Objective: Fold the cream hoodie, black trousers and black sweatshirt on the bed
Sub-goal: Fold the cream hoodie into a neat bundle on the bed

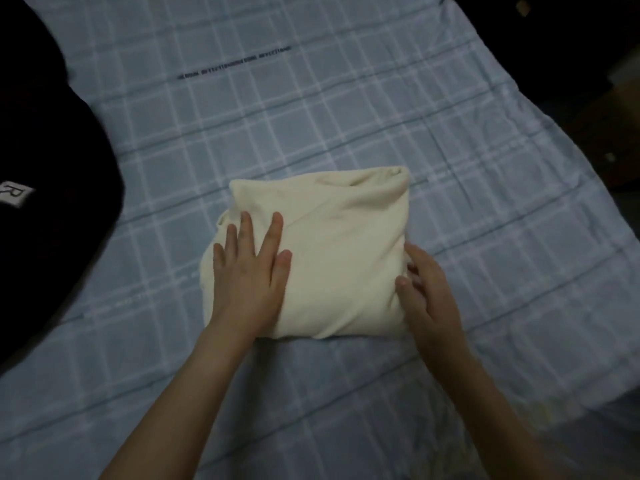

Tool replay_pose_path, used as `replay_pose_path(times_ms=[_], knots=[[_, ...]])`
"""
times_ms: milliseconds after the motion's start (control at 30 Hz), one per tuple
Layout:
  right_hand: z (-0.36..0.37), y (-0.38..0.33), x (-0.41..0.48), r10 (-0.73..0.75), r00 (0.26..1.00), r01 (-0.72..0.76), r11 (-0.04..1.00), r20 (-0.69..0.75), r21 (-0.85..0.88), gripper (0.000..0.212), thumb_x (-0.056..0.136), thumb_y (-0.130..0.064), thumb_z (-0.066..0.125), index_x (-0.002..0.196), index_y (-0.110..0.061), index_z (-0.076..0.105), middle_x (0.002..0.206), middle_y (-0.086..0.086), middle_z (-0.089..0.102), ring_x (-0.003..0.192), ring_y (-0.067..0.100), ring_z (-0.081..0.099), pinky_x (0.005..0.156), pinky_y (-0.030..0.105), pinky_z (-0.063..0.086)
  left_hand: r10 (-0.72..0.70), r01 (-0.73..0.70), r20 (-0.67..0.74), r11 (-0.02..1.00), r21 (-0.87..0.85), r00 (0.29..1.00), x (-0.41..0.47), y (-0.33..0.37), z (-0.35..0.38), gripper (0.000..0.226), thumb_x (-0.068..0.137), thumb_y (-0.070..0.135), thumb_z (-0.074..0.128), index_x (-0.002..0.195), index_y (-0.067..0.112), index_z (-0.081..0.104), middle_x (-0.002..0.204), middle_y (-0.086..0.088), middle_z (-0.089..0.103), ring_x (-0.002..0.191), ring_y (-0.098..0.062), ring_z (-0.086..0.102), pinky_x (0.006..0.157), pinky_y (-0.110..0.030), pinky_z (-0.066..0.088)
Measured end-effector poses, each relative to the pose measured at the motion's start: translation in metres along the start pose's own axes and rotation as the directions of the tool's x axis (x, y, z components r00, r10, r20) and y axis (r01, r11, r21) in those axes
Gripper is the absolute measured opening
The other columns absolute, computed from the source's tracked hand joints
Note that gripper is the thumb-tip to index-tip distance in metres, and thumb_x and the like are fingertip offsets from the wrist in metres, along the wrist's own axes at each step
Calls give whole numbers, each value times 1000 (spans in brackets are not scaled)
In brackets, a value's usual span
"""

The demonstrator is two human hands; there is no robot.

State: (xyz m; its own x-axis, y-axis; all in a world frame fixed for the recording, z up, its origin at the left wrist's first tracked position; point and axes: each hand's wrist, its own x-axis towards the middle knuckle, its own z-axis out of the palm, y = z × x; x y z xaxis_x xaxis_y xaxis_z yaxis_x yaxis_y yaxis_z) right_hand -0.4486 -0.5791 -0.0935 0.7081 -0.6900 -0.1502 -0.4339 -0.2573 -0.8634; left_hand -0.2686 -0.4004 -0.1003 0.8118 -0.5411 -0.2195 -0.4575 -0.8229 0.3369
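Dim, cool light; soft overall blur; corners fall to black; wide-angle bowing at edges; no glare; shadows faint.

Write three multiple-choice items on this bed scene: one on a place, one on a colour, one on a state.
1. Where is the black garment relative to the cream hoodie? A. on it B. right of it C. left of it
2. What colour is the bedsheet? A. red B. pale blue checked C. plain white
3. How is the left hand? A. flat on the hoodie B. clenched in air C. gripping the black garment
1 C: it fills the frame's left edge. 2 B: white lines cross blue cloth. 3 A: straight fingers press the hoodie.
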Motion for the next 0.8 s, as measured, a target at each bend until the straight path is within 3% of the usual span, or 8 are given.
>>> replay_pose_path(times_ms=[100,200,367,533,600,667,733,800], knots=[[-9,7,-27,58,996,-59,998,-74,-20,40,88,-32,70,125,-21,61,118,1,64,111,24,59,97,50,48,269,-255,-143,961,107,953,-15,29,-5,61,96,50,28,152,26,31,161,-14,22,148,-35,19,118,-54,11],[-9,7,-37,92,991,-93,996,-101,-12,36,80,-28,77,112,-14,70,107,3,69,103,22,63,91,43,52,506,-489,-54,852,185,861,-23,54,7,58,97,51,32,150,30,35,160,-3,27,149,-28,21,118,-55,9],[-13,6,-25,139,955,-137,990,-260,27,17,74,-17,85,90,-23,79,84,-9,75,82,4,70,78,17,51,456,-453,29,871,191,890,1,47,18,63,94,59,27,150,32,35,158,4,32,147,-22,27,117,-55,12],[-13,18,-51,323,931,-284,934,-171,217,15,79,-8,80,84,-22,77,60,-28,67,61,-14,62,60,4,43,459,-460,50,867,190,887,-10,40,24,64,93,55,30,150,28,36,157,5,32,147,-21,27,118,-49,14],[-16,15,-50,349,927,-316,923,-136,218,9,81,-7,78,89,-10,77,67,-20,71,67,-9,65,65,10,47,459,-460,47,868,188,887,-13,43,21,63,94,53,29,150,26,37,157,4,33,147,-22,27,118,-49,14],[-21,2,-43,266,951,-258,964,-155,69,22,86,-15,74,107,-10,73,99,-9,74,97,7,67,87,28,51,464,-465,41,872,156,885,-13,44,15,62,95,52,26,150,26,36,158,3,31,147,-23,26,118,-49,13],[-17,-19,-35,-24,973,-17,985,-229,-174,45,91,-28,62,132,-10,60,129,-3,58,124,16,49,108,33,36,467,-465,19,877,123,884,-13,43,8,60,96,49,25,150,26,36,159,2,29,148,-24,24,118,-50,13],[0,-46,-20,-292,948,233,908,-127,-347,54,95,-35,44,144,-13,48,146,4,47,139,22,34,117,39,24,446,-437,-42,888,142,894,-12,42,4,58,97,47,25,151,26,35,159,0,28,148,-27,23,117,-52,13]])
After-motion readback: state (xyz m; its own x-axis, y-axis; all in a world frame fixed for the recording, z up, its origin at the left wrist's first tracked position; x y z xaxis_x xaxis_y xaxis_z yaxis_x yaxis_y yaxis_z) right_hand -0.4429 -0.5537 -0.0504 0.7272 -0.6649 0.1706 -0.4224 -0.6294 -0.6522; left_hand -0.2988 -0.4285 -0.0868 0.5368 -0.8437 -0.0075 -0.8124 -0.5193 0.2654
